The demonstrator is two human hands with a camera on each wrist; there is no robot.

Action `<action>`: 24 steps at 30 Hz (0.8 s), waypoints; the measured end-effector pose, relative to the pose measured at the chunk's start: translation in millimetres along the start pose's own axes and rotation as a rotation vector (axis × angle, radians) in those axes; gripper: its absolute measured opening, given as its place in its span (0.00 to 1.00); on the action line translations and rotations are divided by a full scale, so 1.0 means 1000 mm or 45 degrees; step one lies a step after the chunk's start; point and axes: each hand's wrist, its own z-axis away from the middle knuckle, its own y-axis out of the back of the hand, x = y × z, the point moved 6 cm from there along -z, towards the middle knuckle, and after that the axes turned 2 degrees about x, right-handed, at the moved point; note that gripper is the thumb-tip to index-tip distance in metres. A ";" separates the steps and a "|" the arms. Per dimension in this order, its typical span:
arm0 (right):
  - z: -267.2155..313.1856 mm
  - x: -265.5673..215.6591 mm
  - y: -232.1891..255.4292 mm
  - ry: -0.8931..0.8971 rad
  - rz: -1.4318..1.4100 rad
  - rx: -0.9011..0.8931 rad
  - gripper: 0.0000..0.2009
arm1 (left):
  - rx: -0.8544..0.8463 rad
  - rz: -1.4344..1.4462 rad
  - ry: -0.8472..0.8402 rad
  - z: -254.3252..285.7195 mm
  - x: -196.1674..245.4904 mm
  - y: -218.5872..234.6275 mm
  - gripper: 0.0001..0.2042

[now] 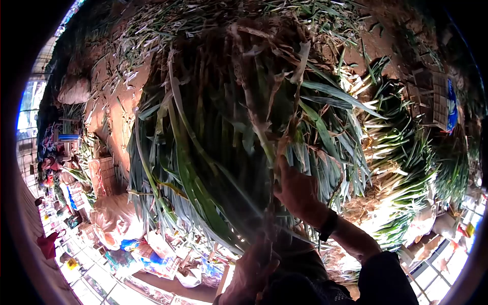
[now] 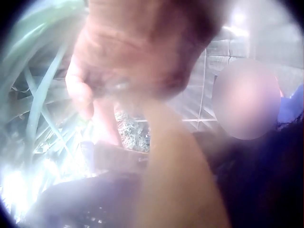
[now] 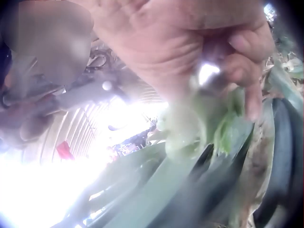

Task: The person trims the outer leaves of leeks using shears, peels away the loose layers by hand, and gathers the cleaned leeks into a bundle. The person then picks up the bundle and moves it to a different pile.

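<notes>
A big heap of leeks (image 1: 218, 137), with long green leaves and dry brown tops, lies in front of me. At its near side my right hand (image 1: 300, 190), with a dark band on the wrist, grips green leek leaves (image 3: 218, 128); its fingers curl round them in the right wrist view. Lower down and nearer my body, my left hand (image 1: 251, 267) is curled round a long pale stalk-like piece (image 2: 171, 156), blurred in its own wrist view. I cannot tell exactly what that piece is. The right hand (image 2: 107, 123) shows behind it there.
More leeks (image 1: 396, 157) with pale roots lie in a row to the right. Loose leaf scraps (image 1: 168, 30) litter the ground at the far side. Left of the heap are a full sack (image 1: 117, 218) and a brown carton (image 1: 101, 175); a red bag (image 1: 48, 245) hangs near the left edge.
</notes>
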 end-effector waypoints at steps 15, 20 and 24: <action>0.022 -0.010 0.025 0.091 -0.088 -0.062 0.30 | 0.094 -0.089 0.066 -0.101 0.005 0.022 0.23; 0.022 0.005 0.027 0.196 -0.313 0.066 0.31 | 0.121 0.003 0.041 -0.144 0.009 0.048 0.26; 0.001 0.038 0.020 -0.215 -1.150 -0.296 0.29 | 0.078 0.033 -0.132 -0.105 0.009 0.043 0.30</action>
